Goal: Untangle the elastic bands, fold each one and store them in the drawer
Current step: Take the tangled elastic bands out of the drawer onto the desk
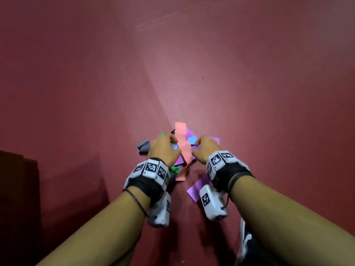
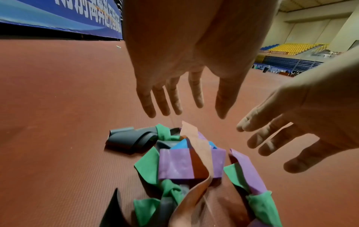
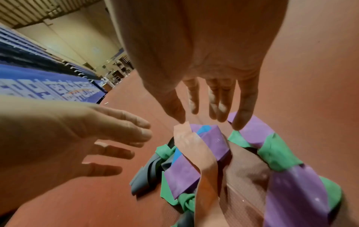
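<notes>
Both forearms, each with a marker-tagged wrist camera strapped on, reach down over a knot of flat stretchy elastic bands on the red-brown textured sports floor [image 1: 249,93].

Left hand [image 2: 186,64] and right hand [image 3: 209,61] hover just above the pile. Wrist views show each grip spread, fingers straight, nothing held. From the head view the hands cover the middle of the heap, so whether fingertips touch it I cannot tell.

Pile makeup:
- salmon-pink flat band [image 1: 181,135], topmost, running lengthwise over the rest
- purple flat band [image 3: 209,141], wrapped across in several places
- green flat band [image 2: 149,165], knotted at more than one spot
- dark grey flat band [image 2: 130,138], looped at the left edge
- light blue flat band [image 2: 180,145], only a sliver showing, buried mid-pile

Step in hand, by my reading: very start of untangling; no band separated or folded.

Next move likely calls for pinching the pink band, since it lies on top and looks least bound, and drawing it free while the other hand pins the heap. Green knots will need working loose.

Containers: no drawer identifiable. A dark brown block [image 1: 19,189] sits at the far left of the head view; what it is I cannot tell.
</notes>
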Motion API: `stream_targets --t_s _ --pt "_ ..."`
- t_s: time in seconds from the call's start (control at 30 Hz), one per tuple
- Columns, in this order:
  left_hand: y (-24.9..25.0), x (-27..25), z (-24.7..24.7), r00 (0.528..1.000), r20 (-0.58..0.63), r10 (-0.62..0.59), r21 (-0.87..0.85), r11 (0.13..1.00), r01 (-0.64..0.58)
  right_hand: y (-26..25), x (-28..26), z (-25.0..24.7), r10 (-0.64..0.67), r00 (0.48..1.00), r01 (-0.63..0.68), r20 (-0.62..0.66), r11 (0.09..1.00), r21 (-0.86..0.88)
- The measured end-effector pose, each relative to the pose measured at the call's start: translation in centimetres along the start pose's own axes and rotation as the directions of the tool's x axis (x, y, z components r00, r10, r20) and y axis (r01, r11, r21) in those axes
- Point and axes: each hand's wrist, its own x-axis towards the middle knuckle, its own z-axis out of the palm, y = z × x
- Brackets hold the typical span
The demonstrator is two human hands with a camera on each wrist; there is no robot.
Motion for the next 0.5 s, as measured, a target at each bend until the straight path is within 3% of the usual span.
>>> stream_targets --t_s 0.17,0.5 --pt "-1.6 1.4 3.0 0.992 0.099 -0.075 0.187 0.981 0.056 2.5 3.3 2.7 0.097 0.995 -0.097 0.01 0.995 0.022" --pt "-3.0 5.4 6.6 0.975 0.138 -0.174 0.333 0.935 0.12 6.9 6.6 4.7 0.296 0.947 -0.289 -0.125 0.955 0.066"
